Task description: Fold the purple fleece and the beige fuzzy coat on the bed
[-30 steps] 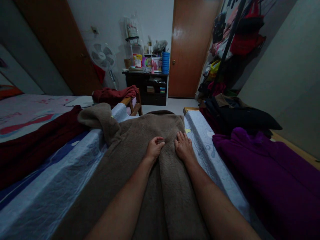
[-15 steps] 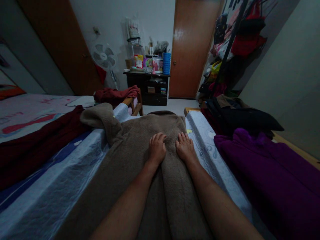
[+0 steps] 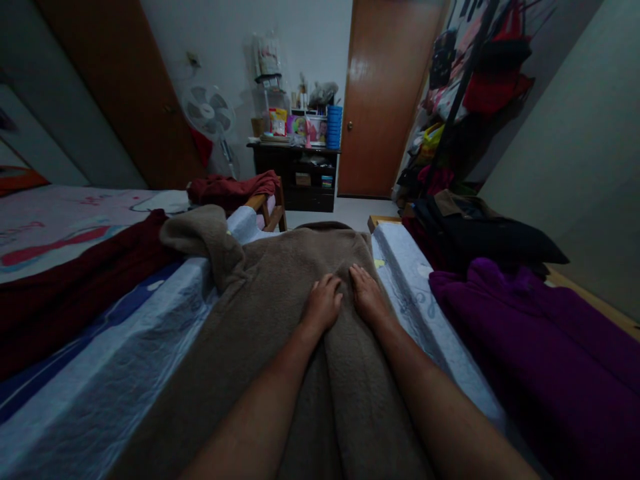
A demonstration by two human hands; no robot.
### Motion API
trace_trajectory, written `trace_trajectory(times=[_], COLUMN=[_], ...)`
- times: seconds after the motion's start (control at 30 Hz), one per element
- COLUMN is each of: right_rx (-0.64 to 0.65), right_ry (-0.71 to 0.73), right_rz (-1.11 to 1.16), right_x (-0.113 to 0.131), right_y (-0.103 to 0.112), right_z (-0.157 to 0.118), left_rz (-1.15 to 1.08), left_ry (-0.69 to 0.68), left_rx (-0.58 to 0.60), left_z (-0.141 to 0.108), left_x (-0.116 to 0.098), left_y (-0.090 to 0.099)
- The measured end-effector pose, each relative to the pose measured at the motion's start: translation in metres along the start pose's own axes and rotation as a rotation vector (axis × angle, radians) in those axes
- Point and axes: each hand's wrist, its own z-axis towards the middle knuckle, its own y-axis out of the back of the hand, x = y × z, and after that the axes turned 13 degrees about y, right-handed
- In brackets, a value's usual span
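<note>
We look out from a single camera worn on the head, facing forward and down; our forearms come in from the bottom edge and reach away from us, setting the left hand and right hand near the middle of the view; the brown garment lies close below us and runs off the bottom edge; well beyond, we face the dark cabinet and closed door; our wide view also takes in the purple garment at right.
</note>
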Motion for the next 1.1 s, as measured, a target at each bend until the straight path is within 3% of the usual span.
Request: trace_trajectory(times=[0.17, 0.27, 0.37, 0.6, 0.77, 0.87, 0.97, 1.1], right_rx=[0.141, 0.196, 0.125, 0.042, 0.051, -0.017, -0.119, -0.127], right_ry=[-0.125, -0.257, -0.344, -0.327, -0.318, -0.287, -0.349, -0.452], right_rz=[-0.029, -0.071, -0.120, -0.078, -0.038, -0.031, -0.012, 0.111], right_x=[0.006, 0.011, 0.014, 0.003, -0.012, -0.023, -0.035, -0.053], right_y=[0.019, 0.025, 0.018, -0.005, -0.005, -0.003, 0.000, 0.004], right_z=[0.026, 0.052, 0.071, 0.080, 0.086, 0.089, 0.092, 0.103], left_rz=[-0.358, -0.409, -0.372, -0.187, -0.152, -0.181, -0.176, -0.174], left_ry=[0.181, 0.211, 0.226, 0.283, 0.314, 0.302, 0.323, 0.328], left_rx=[0.013, 0.042, 0.044, 0.032, 0.052, 0.050, 0.042, 0.029], left_z=[0.011, 0.011, 0.009, 0.003, 0.003, 0.003, 0.003, 0.003], left_x=[0.005, 0.006, 0.004, -0.009, -0.009, -0.007, -0.006, -0.005], left_y=[-0.001, -0.001, 0.001, 0.008, 0.009, 0.009, 0.009, 0.008])
